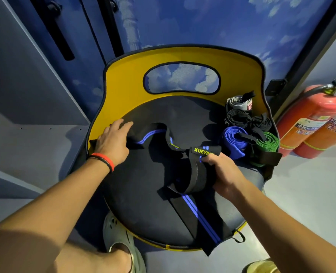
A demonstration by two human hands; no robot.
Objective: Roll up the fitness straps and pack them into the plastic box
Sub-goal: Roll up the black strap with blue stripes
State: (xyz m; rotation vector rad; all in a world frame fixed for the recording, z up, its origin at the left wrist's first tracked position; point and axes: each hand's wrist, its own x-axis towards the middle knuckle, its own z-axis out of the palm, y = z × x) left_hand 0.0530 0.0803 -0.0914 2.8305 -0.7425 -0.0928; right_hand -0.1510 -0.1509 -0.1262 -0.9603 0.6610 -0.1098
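A long black strap with a blue stripe (200, 215) lies unrolled across the black round seat (139, 194) of a yellow chair. My right hand (220, 172) grips its end near the yellow-lettered label (202, 151), where a loop of strap curls under my fingers. My left hand (113, 141) rests on another black strap with a blue stripe (149, 134) at the seat's left side, fingers bent over its end. Several rolled straps sit at the seat's back right: a grey one (240, 102), two black ones (237, 118), a blue one (234, 141) and a green one (267, 143). No plastic box is in view.
The yellow chair back (123, 79) with a handle cutout rises behind the seat. Two red fire extinguishers (311, 119) stand on the floor to the right. A grey cabinet (25, 95) is on the left. My feet in pale sandals (120, 243) are below the seat.
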